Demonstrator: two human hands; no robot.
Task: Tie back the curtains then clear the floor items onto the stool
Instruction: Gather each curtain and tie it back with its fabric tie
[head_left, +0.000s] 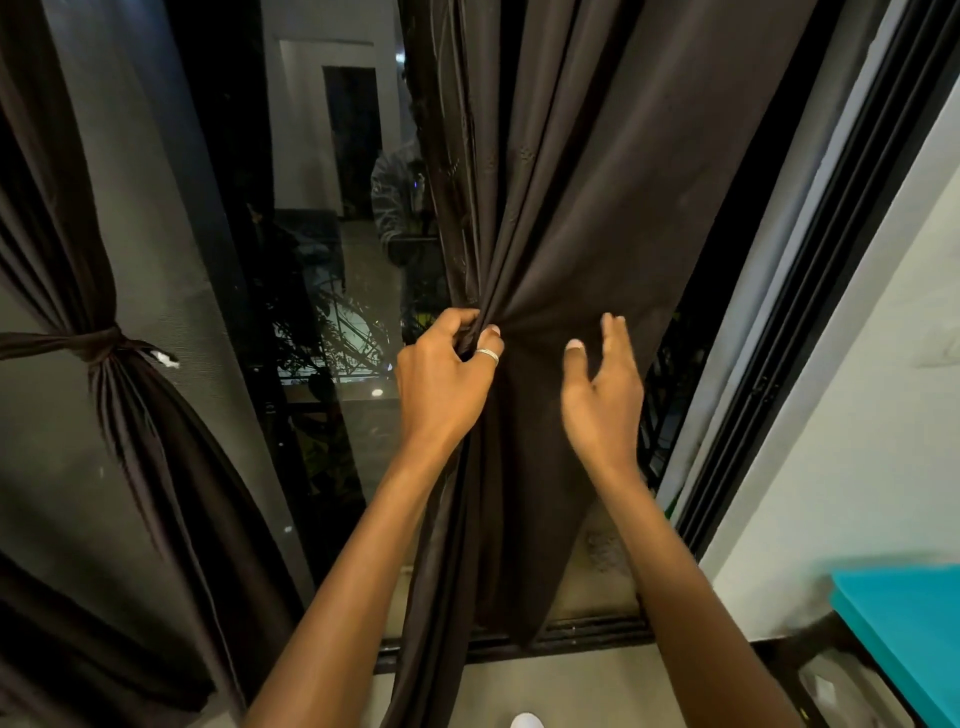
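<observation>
Two dark brown curtains hang before a glass door. The left curtain (130, 395) is gathered and knotted with a fabric tie (106, 343) at mid height. The right curtain (561, 218) hangs loose, bunched at its left edge. My left hand (444, 379), with a ring on one finger, pinches that bunched edge. My right hand (602, 395) is spread flat, fingers apart, in front of the curtain cloth beside it, holding nothing.
The dark glass door (322, 270) reflects the room between the curtains. Its black frame (810, 322) runs along a white wall (852, 467) at right. A teal surface (904, 629) juts in at bottom right. A small white object (527, 721) lies on the floor.
</observation>
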